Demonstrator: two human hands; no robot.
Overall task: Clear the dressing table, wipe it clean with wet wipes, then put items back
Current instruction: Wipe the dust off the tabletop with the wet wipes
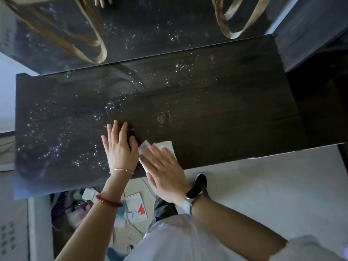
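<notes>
White cloth of the person's top fills the near bottom edge, and two bare forearms reach up from it. One dark-faced watch [194, 193] on a pale strap sits on the right wrist; the left arm carries two bracelets, one of red beads [108, 201] and one thin chain [121, 170] nearer the hand. Below the table's near edge a heap of clutter [79, 208] lies on the floor, among it one white packet with a red mark [136, 206]; its writing is too blurred to read. One dark shoe [201, 180] shows on the pale floor [263, 185] to the right, where the room is open.

Right hand [165, 171] lies flat with straight fingers, pressing one white wet wipe [161, 147] onto the dressing table [226, 113], close to the near edge. Left hand [119, 146] rests just beside it, palm down, fingers straight and spread, holding nothing.

Dark wood-grain tabletop stretches wide on both sides, speckled with glinting droplets mostly on the left half. Farther back a mirror [150, 31] rises from the rear edge.
</notes>
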